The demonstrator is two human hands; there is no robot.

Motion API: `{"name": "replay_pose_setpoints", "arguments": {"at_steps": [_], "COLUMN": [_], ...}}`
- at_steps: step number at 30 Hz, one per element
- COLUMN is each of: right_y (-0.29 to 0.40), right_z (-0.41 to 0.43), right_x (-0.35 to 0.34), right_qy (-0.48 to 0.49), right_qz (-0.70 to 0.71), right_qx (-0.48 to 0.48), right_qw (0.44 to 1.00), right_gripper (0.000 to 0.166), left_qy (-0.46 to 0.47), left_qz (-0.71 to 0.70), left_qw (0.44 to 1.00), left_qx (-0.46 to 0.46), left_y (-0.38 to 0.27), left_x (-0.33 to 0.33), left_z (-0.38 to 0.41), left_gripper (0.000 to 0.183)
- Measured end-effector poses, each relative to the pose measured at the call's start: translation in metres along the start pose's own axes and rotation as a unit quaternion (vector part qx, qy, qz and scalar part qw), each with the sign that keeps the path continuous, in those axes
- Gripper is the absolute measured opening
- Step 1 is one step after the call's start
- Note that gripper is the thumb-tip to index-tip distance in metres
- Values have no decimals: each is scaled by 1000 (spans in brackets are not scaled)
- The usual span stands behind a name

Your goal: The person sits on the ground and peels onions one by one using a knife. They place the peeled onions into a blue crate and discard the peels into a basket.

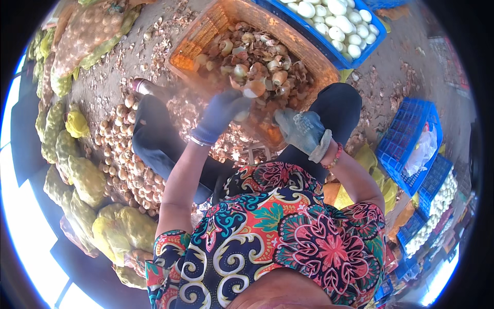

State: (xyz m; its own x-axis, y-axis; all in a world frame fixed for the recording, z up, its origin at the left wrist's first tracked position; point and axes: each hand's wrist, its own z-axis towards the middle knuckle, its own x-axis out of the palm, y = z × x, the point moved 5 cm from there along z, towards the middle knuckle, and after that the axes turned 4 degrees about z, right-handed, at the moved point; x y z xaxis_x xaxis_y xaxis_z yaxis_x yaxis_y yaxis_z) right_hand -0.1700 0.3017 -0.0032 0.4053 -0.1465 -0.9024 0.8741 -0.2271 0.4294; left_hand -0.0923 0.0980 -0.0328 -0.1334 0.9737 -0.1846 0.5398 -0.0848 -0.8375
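Note:
My left hand (225, 114), in a bluish knitted work glove, is closed around a pale onion (242, 115), most of it hidden by the fingers. Close by on the right is my right hand (303, 125) in a grey-green coated glove with curled fingers. Whether it grips a small tool cannot be made out. Both hands are over the near end of an orange plastic crate (184, 46), between my knees. Inside the crate lies a heap of brown onion skins (266, 61), with some onion pieces among them.
Unpeeled onions (123, 162) are piled on the floor by my left leg. Filled mesh sacks (87, 179) line the left side. Peeled onions (341, 23) fill a blue crate (362, 63) beyond the orange one. Another blue crate (399, 127) at right holds a plastic bag (422, 150).

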Motion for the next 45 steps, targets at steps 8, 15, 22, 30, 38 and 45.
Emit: {"name": "replay_pose_setpoints", "arguments": {"at_steps": [8, 15, 22, 30, 38, 45], "right_y": [-5, -4, 2, -40, -28, -15], "right_z": [11, 7, 8, 11, 11, 14], "right_x": [15, 32, 38, 45, 14, -6], "right_qy": [10, -86, -120, -156, -150, -183], "right_qz": [-14, 34, 89, 501, 602, 383], "right_qx": [25, 111, 125, 355, 325, 297], "right_qw": [1000, 989, 981, 774, 714, 856], "right_gripper": [16, 23, 20, 15, 25, 16], "left_qy": [-93, -193, -217, -162, -165, -164], "left_qz": [-246, -390, 68, -396, -127, -242], "left_qw": [963, 899, 951, 904, 954, 948], "left_qx": [-61, -55, 211, -18, 217, 126], "left_y": [39, 54, 113, 72, -38, -50], "left_x": [5, 8, -1, 53, 3, 14], "left_z": [29, 47, 60, 8, 31, 75], "left_gripper": [22, 20, 20, 15, 48, 26]}}
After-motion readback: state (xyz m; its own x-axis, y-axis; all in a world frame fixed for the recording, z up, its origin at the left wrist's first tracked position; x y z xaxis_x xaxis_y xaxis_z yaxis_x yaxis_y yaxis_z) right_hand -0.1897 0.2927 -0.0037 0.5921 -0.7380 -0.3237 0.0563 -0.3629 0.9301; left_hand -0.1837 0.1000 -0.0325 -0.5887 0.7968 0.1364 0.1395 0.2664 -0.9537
